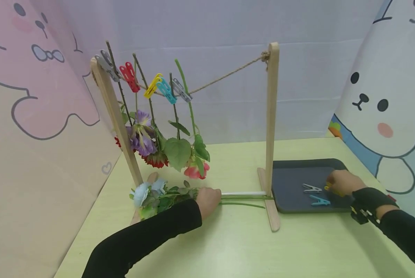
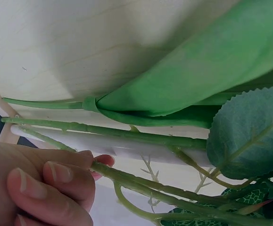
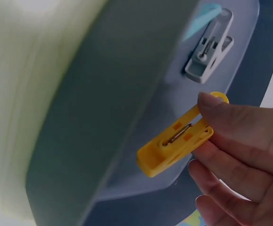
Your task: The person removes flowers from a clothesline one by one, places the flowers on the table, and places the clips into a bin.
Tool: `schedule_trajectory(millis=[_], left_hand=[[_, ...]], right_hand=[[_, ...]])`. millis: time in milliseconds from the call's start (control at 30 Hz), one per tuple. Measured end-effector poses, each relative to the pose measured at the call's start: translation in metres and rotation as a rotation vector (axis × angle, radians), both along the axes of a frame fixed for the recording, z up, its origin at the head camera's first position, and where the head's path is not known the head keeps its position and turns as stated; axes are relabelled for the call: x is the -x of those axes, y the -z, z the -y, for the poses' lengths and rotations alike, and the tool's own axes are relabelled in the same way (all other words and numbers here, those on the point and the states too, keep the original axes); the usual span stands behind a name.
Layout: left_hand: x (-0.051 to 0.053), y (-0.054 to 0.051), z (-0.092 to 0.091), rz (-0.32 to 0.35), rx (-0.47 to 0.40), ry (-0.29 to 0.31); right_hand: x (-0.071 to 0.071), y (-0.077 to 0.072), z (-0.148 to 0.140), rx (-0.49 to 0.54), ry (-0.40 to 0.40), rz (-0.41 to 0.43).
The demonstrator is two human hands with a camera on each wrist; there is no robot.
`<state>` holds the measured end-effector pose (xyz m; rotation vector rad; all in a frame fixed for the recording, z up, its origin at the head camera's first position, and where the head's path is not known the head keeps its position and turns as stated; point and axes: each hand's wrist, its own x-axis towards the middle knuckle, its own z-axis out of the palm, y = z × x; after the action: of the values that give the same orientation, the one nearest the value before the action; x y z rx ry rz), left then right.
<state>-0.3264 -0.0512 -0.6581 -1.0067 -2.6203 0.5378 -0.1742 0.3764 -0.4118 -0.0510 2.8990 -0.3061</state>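
Note:
My left hand (image 1: 208,201) pinches a thin green flower stem (image 2: 127,178) between thumb and fingers, low beside the rack's bottom bar. Pale blue artificial flowers (image 1: 141,194) with green leaves lie to the left of that hand. More stems (image 2: 103,131) run alongside, not in its grip. Over the dark grey tray (image 1: 287,208), my right hand (image 1: 344,182) holds a yellow clothespin (image 3: 174,141) by its handle end. A grey clothespin (image 1: 311,188) and a light blue clothespin (image 1: 320,200) lie in the tray to the left of that hand.
A wooden rack with two posts (image 1: 271,116) carries a sagging rope (image 1: 228,74). Several flowers hang upside down from its left part, held by grey, red (image 1: 129,77), yellow and blue clothespins. A white bar (image 1: 243,193) joins the posts low down. Curtains stand behind.

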Motion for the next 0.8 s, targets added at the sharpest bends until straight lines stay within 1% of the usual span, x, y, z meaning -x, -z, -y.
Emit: schedule_trajectory(millis=[33,67,100,133,167,233,267,300,333,367,400,433,500,533,567,600,633,667,700,767,800], left_hand=[[-0.018,-0.030,-0.001,0.005,0.003,-0.006],[-0.029,-0.049,-0.002,0.021,0.016,-0.016],[-0.038,-0.067,-0.002,0.026,0.017,-0.021],[-0.045,-0.079,-0.002,0.006,0.017,-0.010],[-0.052,-0.092,-0.003,0.012,0.023,-0.016],[-0.063,-0.112,-0.003,0.037,0.043,-0.035],[-0.058,-0.106,-0.003,0.044,0.050,-0.037],[-0.057,-0.103,-0.002,0.023,0.039,-0.018],[-0.055,-0.098,0.000,-0.004,0.024,0.006],[-0.053,-0.097,0.000,0.012,0.024,-0.003],[-0.051,-0.091,0.001,-0.015,0.011,0.018],[-0.050,-0.087,0.002,-0.027,0.007,0.023],[-0.045,-0.076,0.004,-0.073,-0.016,0.057],[-0.043,-0.073,0.005,-0.077,-0.020,0.059],[-0.043,-0.073,0.004,-0.049,-0.006,0.029],[-0.041,-0.070,0.004,-0.050,-0.008,0.032],[-0.037,-0.064,0.004,-0.048,-0.010,0.030],[-0.032,-0.055,0.004,-0.064,-0.022,0.044],[-0.028,-0.048,0.004,-0.058,-0.017,0.038],[-0.016,-0.028,0.002,-0.043,-0.016,0.022],[-0.008,-0.015,0.003,-0.061,-0.027,0.041]], right_hand=[[0.000,0.000,0.001,-0.002,0.001,0.004],[-0.001,0.001,0.001,-0.004,0.003,0.007],[-0.001,0.001,0.001,-0.006,0.005,0.009],[-0.001,0.002,0.002,-0.008,0.007,0.010],[-0.001,0.002,0.002,-0.009,0.007,0.009],[0.000,0.003,0.002,-0.010,0.013,0.007],[0.000,0.004,0.002,-0.010,0.014,0.009],[0.000,0.004,0.003,-0.010,0.015,0.012],[0.000,0.005,0.003,-0.009,0.013,0.014],[0.000,0.005,0.003,-0.008,0.014,0.017],[0.001,0.006,0.003,-0.009,0.017,0.020],[0.001,0.007,0.003,-0.011,0.020,0.025],[0.001,0.008,0.002,-0.015,0.017,0.034],[0.001,0.009,0.002,-0.016,0.018,0.037],[0.001,0.010,0.002,-0.020,0.019,0.040],[0.001,0.010,0.001,-0.023,0.016,0.041],[0.001,0.010,0.001,-0.027,0.012,0.042],[0.000,0.011,0.001,-0.030,0.006,0.042],[0.000,0.011,0.001,-0.033,0.005,0.041],[-0.001,0.012,0.001,-0.039,-0.003,0.036],[-0.001,0.012,0.002,-0.040,-0.004,0.035]])
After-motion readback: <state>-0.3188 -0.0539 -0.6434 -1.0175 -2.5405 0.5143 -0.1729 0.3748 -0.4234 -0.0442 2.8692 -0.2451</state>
